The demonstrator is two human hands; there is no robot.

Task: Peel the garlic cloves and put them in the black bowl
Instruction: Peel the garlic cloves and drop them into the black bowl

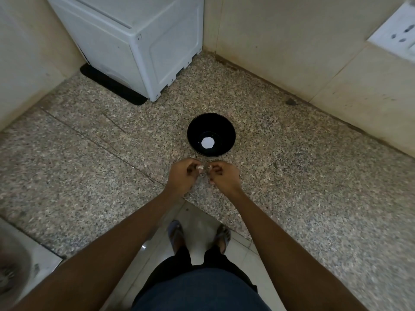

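Observation:
The black bowl [211,134] stands on the speckled granite counter [292,176], just beyond my hands; only a bright round reflection shows in its bottom. My left hand [183,176] pinches a small white garlic clove [199,167] at its fingertips. My right hand [223,175] is close beside it, fingers curled, pinching a small pale piece [210,167] that is either garlic or skin. The two hands nearly touch, a little above the counter's near corner.
A white appliance [139,41] sits on a black mat [112,86] at the back left corner. Tiled walls enclose the counter, with a socket plate [399,34] at upper right. A steel sink [11,272] lies at the lower left. My feet stand on the tiled floor below.

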